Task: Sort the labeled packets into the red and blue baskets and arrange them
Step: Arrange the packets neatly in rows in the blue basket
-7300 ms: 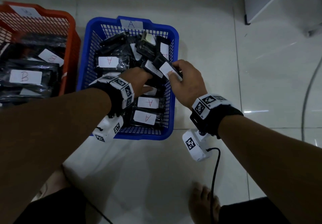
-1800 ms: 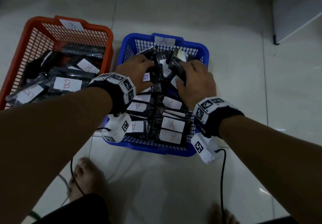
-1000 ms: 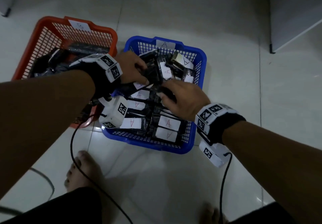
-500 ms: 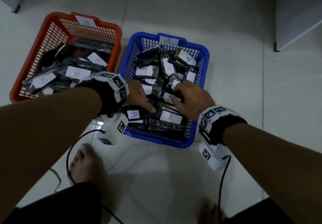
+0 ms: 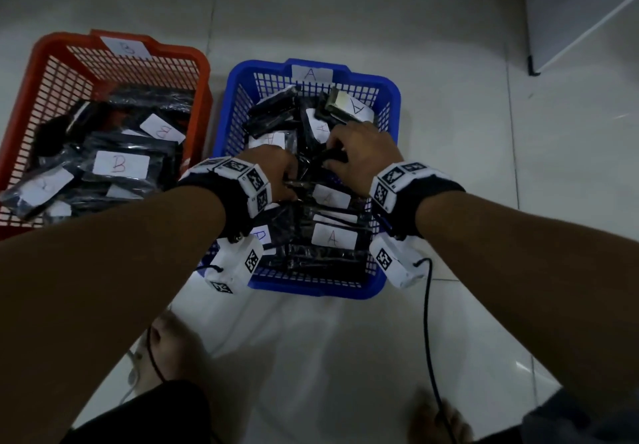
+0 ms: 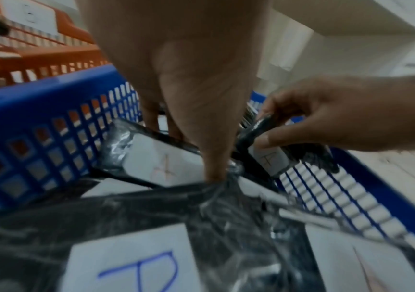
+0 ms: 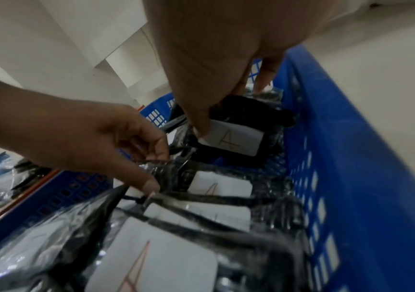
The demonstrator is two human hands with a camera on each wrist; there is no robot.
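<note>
The blue basket (image 5: 390,91), tagged A, holds several black wrapped packets with white A labels. To its left stands the red basket (image 5: 31,73), tagged B, filled with B packets (image 5: 121,165). Both hands are inside the blue basket. My right hand (image 7: 216,118) pinches a black A packet (image 7: 236,138) between thumb and fingers, raised off the pile near the right wall. My left hand (image 7: 156,171) pinches the clear wrap of a packet (image 6: 216,189) in the middle of the pile; its thumb (image 6: 213,158) presses down on the edge. Which label that packet carries is hidden.
A packet with a blue-ink letter (image 6: 136,262) lies at the front left of the blue basket. Bare feet (image 5: 173,350) and a black cable (image 5: 428,322) are on the white tiled floor in front. A white cabinet (image 5: 581,11) stands at the far right.
Both hands have shifted from the front of the blue basket toward its middle. The right hand now holds an A packet lifted off the pile; the left hand has closed on a wrapper.
</note>
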